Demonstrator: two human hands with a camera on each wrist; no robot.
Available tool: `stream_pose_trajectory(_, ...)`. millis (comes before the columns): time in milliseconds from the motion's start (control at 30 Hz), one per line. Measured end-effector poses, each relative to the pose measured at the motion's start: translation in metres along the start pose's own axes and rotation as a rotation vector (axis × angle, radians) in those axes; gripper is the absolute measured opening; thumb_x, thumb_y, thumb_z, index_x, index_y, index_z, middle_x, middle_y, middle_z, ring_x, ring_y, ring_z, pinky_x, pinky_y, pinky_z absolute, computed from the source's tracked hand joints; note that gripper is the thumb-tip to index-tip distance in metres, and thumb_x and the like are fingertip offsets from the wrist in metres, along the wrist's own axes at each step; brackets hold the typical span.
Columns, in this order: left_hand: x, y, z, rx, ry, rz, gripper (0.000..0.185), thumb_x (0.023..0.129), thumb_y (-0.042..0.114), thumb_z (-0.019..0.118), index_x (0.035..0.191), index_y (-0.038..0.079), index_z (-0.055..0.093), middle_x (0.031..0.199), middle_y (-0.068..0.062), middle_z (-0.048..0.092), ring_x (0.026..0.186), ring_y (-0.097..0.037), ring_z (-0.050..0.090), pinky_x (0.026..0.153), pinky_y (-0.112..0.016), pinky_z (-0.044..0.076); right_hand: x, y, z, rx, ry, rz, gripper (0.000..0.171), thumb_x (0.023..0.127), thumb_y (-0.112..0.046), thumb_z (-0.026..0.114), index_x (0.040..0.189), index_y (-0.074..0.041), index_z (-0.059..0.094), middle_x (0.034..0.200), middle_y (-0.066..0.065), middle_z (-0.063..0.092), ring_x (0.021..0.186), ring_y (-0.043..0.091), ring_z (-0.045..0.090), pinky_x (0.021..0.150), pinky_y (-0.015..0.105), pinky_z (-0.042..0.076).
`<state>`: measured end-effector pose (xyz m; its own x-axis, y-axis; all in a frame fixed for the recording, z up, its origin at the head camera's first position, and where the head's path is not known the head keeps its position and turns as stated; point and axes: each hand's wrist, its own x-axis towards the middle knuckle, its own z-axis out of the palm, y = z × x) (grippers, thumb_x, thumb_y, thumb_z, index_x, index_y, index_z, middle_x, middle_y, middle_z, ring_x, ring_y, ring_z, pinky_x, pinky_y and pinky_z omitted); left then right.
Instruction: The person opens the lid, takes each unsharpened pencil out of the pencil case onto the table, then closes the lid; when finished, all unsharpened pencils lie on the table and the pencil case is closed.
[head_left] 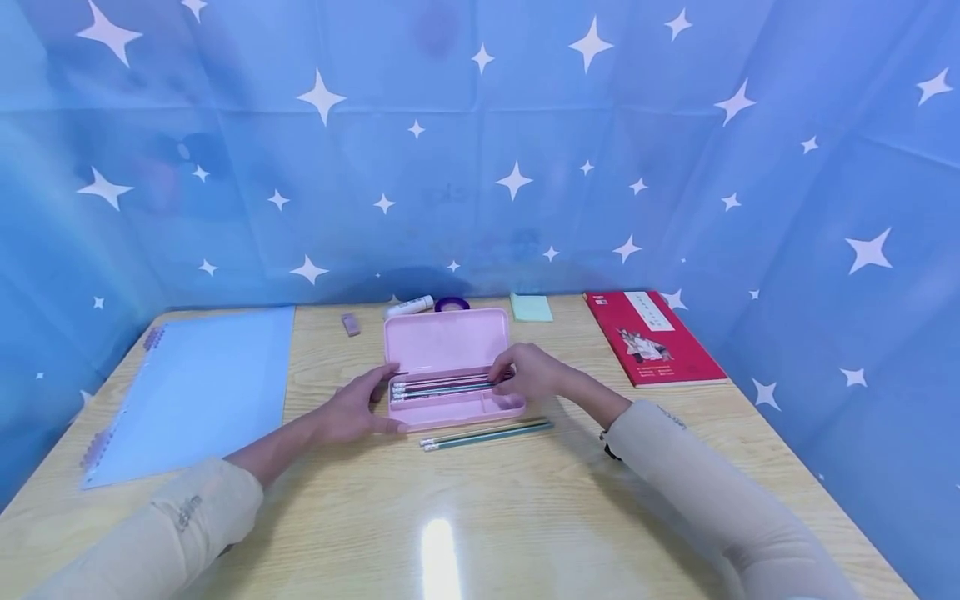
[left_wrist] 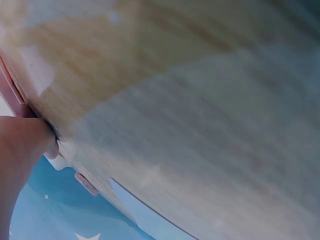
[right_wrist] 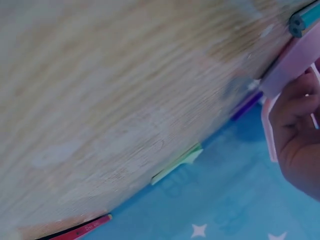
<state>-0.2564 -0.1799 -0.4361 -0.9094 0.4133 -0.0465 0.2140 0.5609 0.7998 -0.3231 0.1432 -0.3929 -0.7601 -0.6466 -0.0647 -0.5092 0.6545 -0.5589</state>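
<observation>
Overall, a blue cloth (head_left: 450, 208) with white stars fills the upper half of the head view, meeting the far edge of the bench (head_left: 540, 517). That bench's side edges slant outward toward the lower corners; its wood stretches from the middle to the bottom of the frame, with bright glare at lower centre.

At left lies a pale blue notebook (head_left: 202, 392) with purplish rings; at right, a red book (head_left: 678, 346) comes close to the bench's slanting edge. Wood shows between each of them and the pink pencil case (head_left: 446, 340), which sits at the centre of the frame, lid raised and tilted back, compartments facing up.

The left hand (head_left: 348, 412) holds the case's left end between spread thumb and fingers. The right hand (head_left: 531, 372) bends over its right end, covering part of the rim; whether its fingers pinch anything I cannot tell.

Several pencils (head_left: 438, 387) lie lengthwise inside, right tips hidden. Loose pencils (head_left: 487, 436) lie just below the front rim, their count hard to make out.

Behind the case are green sticky notes (head_left: 532, 308), a white tube (head_left: 409, 307) and a purple ring (head_left: 439, 305), the last partly hidden by the lid; a small mauve block (head_left: 350, 325) lies left of them. Both wrist views are dim and cut the case off at the frame's side.
</observation>
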Motion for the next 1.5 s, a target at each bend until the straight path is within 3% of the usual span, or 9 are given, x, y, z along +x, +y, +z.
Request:
stream_pose_trajectory(467, -0.002, 0.001, 0.000, -0.003, -0.007, 0.001, 0.109, 0.076, 0.038, 0.086, 0.156, 0.001, 0.021, 0.156, -0.021, 0.032, 0.144, -0.039, 0.029, 0.116, -0.050, 0.025, 0.002, 0.005, 0.000, 0.026, -0.075, -0.102, 0.009, 0.089, 0.002, 0.070, 0.092, -0.002, 0.077, 0.083, 0.000, 0.071, 0.077, 0.008, 0.056, 0.075, 0.024, 0.049)
stream_pose_trajectory(767, -0.001, 0.004, 0.002, -0.019, -0.013, 0.007, 0.108, 0.077, 0.035, 0.086, 0.156, 0.001, 0.022, 0.156, -0.021, 0.033, 0.144, -0.038, 0.030, 0.116, -0.050, 0.026, -0.002, 0.007, -0.001, -0.035, -0.065, -0.109, 0.010, 0.092, -0.001, 0.067, 0.090, -0.003, 0.076, 0.080, -0.001, 0.067, 0.074, 0.009, 0.052, 0.072, 0.026, 0.046)
stream_pose_trajectory(1133, -0.001, 0.001, 0.001, -0.034, -0.005, 0.027, 0.107, 0.077, 0.035, 0.086, 0.155, 0.000, 0.021, 0.154, -0.021, 0.036, 0.142, -0.038, 0.033, 0.115, -0.051, 0.027, -0.006, 0.006, -0.007, -0.050, -0.072, -0.105, 0.010, 0.095, -0.001, 0.063, 0.092, -0.003, 0.073, 0.085, 0.000, 0.067, 0.077, 0.012, 0.054, 0.073, 0.027, 0.047)
stream_pose_trajectory(1500, 0.000, 0.000, 0.001, -0.027, -0.003, 0.021, 0.107, 0.077, 0.035, 0.086, 0.156, 0.001, 0.020, 0.153, -0.020, 0.036, 0.141, -0.038, 0.035, 0.115, -0.051, 0.028, -0.015, 0.008, -0.015, -0.034, -0.025, -0.074, 0.010, 0.096, -0.004, 0.063, 0.097, 0.001, 0.071, 0.087, 0.001, 0.067, 0.078, 0.013, 0.054, 0.074, 0.030, 0.047)
